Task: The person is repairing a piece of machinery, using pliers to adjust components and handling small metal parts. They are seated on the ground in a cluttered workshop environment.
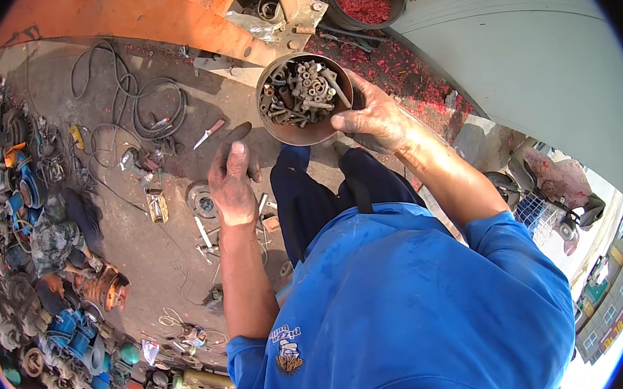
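Note:
A round metal pot (267,119) full of rusty bolts and nuts (306,92) hangs in front of me, above my feet. My right hand (375,118) grips its right side, with the thumb over the rim and the other fingers largely hidden behind the wall. Left of the pot and apart from it, my left hand (233,184) is held up with thumb and fingers apart, holding nothing. Dark grime covers its fingers. Beyond that hand, a knife (209,134) with a reddish handle lies on the ground.
An orange steel frame (134,23) stands ahead, beside a tub of red scraps (334,10). Coiled cable (158,108) and loose tools lie on the left ground. A person (58,236) crouches by a heap of motor parts (15,301). A grey-green panel (515,36) rises at right.

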A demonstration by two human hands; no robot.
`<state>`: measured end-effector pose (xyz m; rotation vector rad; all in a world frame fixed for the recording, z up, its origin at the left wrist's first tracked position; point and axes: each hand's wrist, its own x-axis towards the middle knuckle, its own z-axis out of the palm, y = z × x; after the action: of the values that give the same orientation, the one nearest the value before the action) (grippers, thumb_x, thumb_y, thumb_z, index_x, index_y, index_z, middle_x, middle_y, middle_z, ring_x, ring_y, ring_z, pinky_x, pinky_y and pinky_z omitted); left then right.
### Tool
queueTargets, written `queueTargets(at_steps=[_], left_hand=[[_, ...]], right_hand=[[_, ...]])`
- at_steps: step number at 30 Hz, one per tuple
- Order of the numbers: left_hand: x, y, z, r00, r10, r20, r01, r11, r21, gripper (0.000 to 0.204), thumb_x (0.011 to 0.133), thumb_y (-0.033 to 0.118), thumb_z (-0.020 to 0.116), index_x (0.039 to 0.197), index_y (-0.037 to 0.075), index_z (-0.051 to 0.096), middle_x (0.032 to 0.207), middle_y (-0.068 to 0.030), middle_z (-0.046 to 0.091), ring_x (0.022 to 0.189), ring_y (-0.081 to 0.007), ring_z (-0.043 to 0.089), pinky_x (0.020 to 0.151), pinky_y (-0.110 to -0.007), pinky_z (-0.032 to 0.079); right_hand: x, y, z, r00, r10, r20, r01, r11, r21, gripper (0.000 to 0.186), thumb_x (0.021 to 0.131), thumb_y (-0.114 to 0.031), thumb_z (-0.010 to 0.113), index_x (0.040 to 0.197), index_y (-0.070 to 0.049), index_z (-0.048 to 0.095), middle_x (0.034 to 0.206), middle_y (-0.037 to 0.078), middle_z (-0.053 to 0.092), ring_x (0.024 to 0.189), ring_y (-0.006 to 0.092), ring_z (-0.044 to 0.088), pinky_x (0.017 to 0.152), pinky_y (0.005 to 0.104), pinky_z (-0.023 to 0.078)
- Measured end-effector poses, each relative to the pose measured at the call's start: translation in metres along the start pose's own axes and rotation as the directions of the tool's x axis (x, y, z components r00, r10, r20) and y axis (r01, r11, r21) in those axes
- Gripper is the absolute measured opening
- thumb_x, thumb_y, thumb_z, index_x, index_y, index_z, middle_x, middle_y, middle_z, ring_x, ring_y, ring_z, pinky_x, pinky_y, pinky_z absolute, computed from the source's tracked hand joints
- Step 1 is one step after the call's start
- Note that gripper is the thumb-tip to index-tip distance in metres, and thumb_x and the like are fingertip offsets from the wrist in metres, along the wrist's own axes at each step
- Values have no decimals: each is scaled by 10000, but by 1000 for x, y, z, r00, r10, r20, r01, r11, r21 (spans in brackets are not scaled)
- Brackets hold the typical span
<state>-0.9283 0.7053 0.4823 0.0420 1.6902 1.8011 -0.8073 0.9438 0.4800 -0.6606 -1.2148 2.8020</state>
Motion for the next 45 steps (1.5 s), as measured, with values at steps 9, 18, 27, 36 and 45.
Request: queueTargets(at_steps=[9, 18, 27, 36, 45], left_hand=[[-166, -35, 54, 992, -36, -120, -20, 897, -441, 581, 949, 447, 775, 1217, -45, 623, 811, -3, 586, 658, -81, 509, 572, -258, 398], [-295, -108, 80, 858, -109, -502, -249, 767, -591, 501, 949, 451, 786, 1111, 7, 618, 783, 3, 578, 609, -74, 489, 534, -245, 374], [-392, -164, 107, 707, -191, -681, -330, 763, -556, 577, 946, 624, 704, 1033, 56, 643, 709, 38, 481, 608, -90, 444, 547, -268, 323], [-526, -208, 154, 5, 284, -959, -108, 953, 282, 137, 983, 108, 747, 1052, -10, 737, 848, -87, 688, 719, -183, 631, 661, -318, 506], [-642, -215, 200, 111, 412, -904, 441, 795, 417, 162, 911, 144, 753, 1057, 79, 778, 933, -127, 743, 829, -369, 715, 719, -441, 573]], right_hand=[[-89, 6, 17, 894, 337, 294, -251, 922, -294, 995, 852, -270, 913, 1627, -38, 334, 1470, 154, 586, 1245, 255, 654, 970, 393, 617], [-133, 53, 39, 681, 562, 470, -226, 772, -594, 936, 869, -383, 897, 1553, 46, 425, 1464, 160, 596, 1337, 246, 576, 1148, 407, 483], [-194, 103, 54, 500, 711, 495, -172, 641, -748, 941, 888, -332, 885, 1580, 48, 373, 1467, 159, 587, 1353, 238, 558, 1158, 396, 472], [-327, 161, 29, 418, 774, 475, -115, 564, -818, 834, 899, -246, 869, 1531, 51, 413, 1370, 156, 635, 1206, 197, 641, 995, 374, 585], [-456, 194, 22, 274, 806, 524, 23, 540, -842, 873, 834, -211, 907, 1521, 47, 434, 1383, 165, 636, 1247, 216, 634, 1083, 381, 520]])
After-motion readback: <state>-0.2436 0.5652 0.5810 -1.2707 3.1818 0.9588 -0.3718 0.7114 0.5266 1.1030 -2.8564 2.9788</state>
